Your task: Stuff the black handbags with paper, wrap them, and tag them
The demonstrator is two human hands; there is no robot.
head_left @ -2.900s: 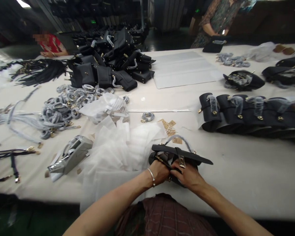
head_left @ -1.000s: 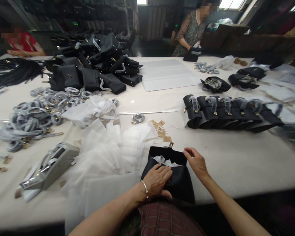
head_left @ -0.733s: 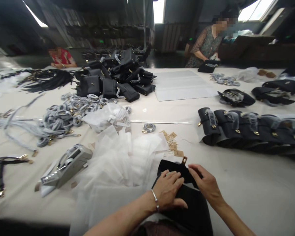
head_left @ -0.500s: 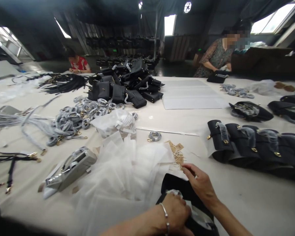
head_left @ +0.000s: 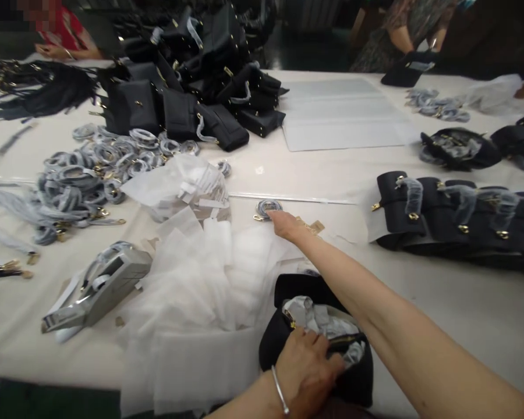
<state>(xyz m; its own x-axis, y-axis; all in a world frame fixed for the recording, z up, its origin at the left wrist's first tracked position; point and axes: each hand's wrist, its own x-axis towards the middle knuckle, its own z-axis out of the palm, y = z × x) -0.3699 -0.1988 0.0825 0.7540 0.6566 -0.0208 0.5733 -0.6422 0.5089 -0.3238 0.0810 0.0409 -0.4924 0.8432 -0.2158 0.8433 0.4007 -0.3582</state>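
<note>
A black handbag [head_left: 288,349] lies open at the table's near edge, with crumpled white paper stuffing [head_left: 321,317] showing inside. My left hand [head_left: 308,369], with a bracelet at the wrist, grips the bag's opening. My right hand [head_left: 283,224] reaches far forward over the table, fingertips on a small coiled grey strap [head_left: 268,208] that lies by some brown paper tags [head_left: 314,227]. Whether the fingers have closed on the coil cannot be made out.
White foam sheets [head_left: 201,279] and a tape dispenser [head_left: 98,288] lie to the left. Many coiled straps [head_left: 96,169] and a heap of black bags [head_left: 192,99] sit further back. A row of black bags [head_left: 458,215] lines the right. Other people work at the far side.
My right hand has left the bag and stretched forward to the coiled strap. The left hand stays on the bag's opening, and the stuffing now shows more. The camera tilted down.
</note>
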